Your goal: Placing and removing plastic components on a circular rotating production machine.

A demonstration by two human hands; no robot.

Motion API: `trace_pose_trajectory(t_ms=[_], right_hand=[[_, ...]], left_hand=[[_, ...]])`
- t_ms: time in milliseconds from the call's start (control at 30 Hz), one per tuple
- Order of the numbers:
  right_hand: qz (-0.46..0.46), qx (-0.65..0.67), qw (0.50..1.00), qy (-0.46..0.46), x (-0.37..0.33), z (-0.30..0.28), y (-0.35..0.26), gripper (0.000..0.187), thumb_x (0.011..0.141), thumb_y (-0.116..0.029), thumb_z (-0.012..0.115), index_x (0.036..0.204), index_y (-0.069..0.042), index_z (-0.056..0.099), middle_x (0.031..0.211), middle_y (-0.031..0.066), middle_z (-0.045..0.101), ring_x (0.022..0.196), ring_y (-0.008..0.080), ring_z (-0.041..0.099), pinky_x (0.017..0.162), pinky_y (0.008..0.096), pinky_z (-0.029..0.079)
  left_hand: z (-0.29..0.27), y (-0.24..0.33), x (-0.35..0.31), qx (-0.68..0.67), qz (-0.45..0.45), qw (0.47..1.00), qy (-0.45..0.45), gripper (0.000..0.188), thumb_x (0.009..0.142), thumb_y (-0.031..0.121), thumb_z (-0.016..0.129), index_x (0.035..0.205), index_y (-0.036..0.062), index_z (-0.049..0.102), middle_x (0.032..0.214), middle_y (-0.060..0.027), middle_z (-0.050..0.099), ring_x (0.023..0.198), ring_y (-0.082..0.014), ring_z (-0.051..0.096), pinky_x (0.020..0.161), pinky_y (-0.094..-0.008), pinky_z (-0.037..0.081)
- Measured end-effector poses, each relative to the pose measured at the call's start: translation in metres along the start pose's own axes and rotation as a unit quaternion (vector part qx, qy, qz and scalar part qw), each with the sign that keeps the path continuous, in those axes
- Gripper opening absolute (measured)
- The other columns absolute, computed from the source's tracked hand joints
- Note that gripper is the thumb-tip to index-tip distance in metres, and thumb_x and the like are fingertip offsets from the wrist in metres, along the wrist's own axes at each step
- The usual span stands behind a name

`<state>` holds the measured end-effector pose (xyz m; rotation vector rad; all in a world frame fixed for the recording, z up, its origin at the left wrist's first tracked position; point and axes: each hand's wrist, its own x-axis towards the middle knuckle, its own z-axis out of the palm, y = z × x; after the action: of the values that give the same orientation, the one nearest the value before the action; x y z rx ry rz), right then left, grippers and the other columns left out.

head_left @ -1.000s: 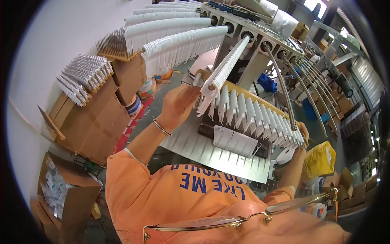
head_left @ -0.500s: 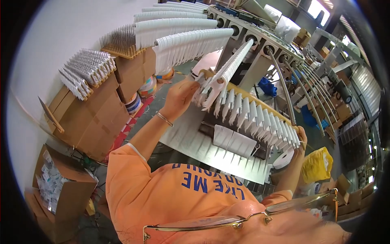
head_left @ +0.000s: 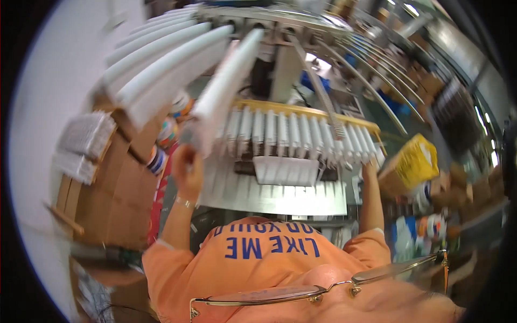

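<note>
A wooden rack spans the space in front of my body, with a row of white, thin stacked pieces hanging side by side from it. My left hand is closed at the rack's left end, its fingers blurred and partly behind white pieces. At the right end, my right hand grips the rack, its fingers partly hidden. Just above my left hand ends a metal rod packed with white pieces. A bare, ridged rod reaches over the rack's right half.
More loaded rods fan out at the far left, and bare rods at the right. Below the rack is a metal plate with a white stack. Cardboard boxes stand left; a yellow bag sits right.
The view has swung, so the rack now looks more level and the machine lies further left. Both hands stay at the rack's ends, my left appearing lower in the picture.
</note>
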<state>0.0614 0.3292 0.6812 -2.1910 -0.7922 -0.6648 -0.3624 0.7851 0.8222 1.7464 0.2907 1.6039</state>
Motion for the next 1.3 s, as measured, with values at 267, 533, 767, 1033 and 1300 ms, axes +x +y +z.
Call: trace_pose_trajectory(t_ms=[267, 533, 767, 1033, 1300], right_hand=[[-0.079, -0.038, 0.995, -0.055, -0.028, -0.039, -0.25, 0.028, 0.078, -0.014, 0.057, 0.104, -0.005, 0.057, 0.101, 0.014, 0.054, 0.098, 0.0312, 0.049, 0.086, 0.0365, 0.039], [-0.14, -0.053, 0.981, -0.126, -0.035, -0.04, -0.263, 0.021, 0.069, -0.011, 0.065, 0.087, -0.005, 0.057, 0.091, 0.0081, 0.056, 0.087, 0.0272, 0.052, 0.074, 0.035, 0.041], [0.206, 0.453, 0.863, -0.091, -0.071, -0.067, -0.329, 0.011, 0.077, 0.001, 0.053, 0.084, -0.004, 0.047, 0.071, 0.0026, 0.05, 0.06, 0.0102, 0.045, 0.055, 0.0214, 0.035], [0.186, 0.578, 0.778, -0.161, -0.102, -0.036, -0.444, 0.009, 0.081, -0.01, 0.05, 0.085, -0.001, 0.051, 0.074, 0.0053, 0.051, 0.066, 0.0118, 0.047, 0.06, 0.0226, 0.037], [0.017, 0.354, 0.933, 0.069, -0.152, -0.032, -0.554, 0.019, 0.07, 0.002, 0.045, 0.085, 0.002, 0.056, 0.061, 0.0104, 0.055, 0.05, 0.0172, 0.05, 0.049, 0.0274, 0.04]], left_hand=[[0.013, 0.013, -0.032, 0.275, 0.126, 0.872, -0.384, 0.026, 0.081, 0.005, 0.047, 0.105, -0.0041, 0.051, 0.097, -0.0189, 0.05, 0.094, -0.0346, 0.047, 0.083, -0.0386, 0.039], [0.028, 0.008, -0.033, 0.309, 0.152, 0.818, -0.461, 0.027, 0.079, 0.007, 0.053, 0.106, 0.0017, 0.054, 0.097, -0.0147, 0.052, 0.087, -0.0305, 0.05, 0.077, -0.0397, 0.042], [-0.01, 0.004, -0.019, -0.166, -0.332, 0.841, -0.394, 0.008, 0.084, 0.007, 0.052, 0.091, 0.003, 0.053, 0.07, -0.0065, 0.056, 0.053, -0.0138, 0.051, 0.049, -0.0257, 0.04], [-0.04, -0.013, 0.024, -0.477, -0.503, 0.625, -0.358, 0.012, 0.089, 0.017, 0.047, 0.089, 0.0053, 0.046, 0.063, -0.0043, 0.052, 0.044, -0.0096, 0.04, 0.041, -0.0208, 0.03], [-0.071, -0.054, 0.091, -0.517, -0.442, 0.606, -0.412, 0.016, 0.088, 0.019, 0.05, 0.094, 0.0045, 0.051, 0.067, -0.0047, 0.052, 0.048, -0.0102, 0.041, 0.047, -0.0212, 0.032]])
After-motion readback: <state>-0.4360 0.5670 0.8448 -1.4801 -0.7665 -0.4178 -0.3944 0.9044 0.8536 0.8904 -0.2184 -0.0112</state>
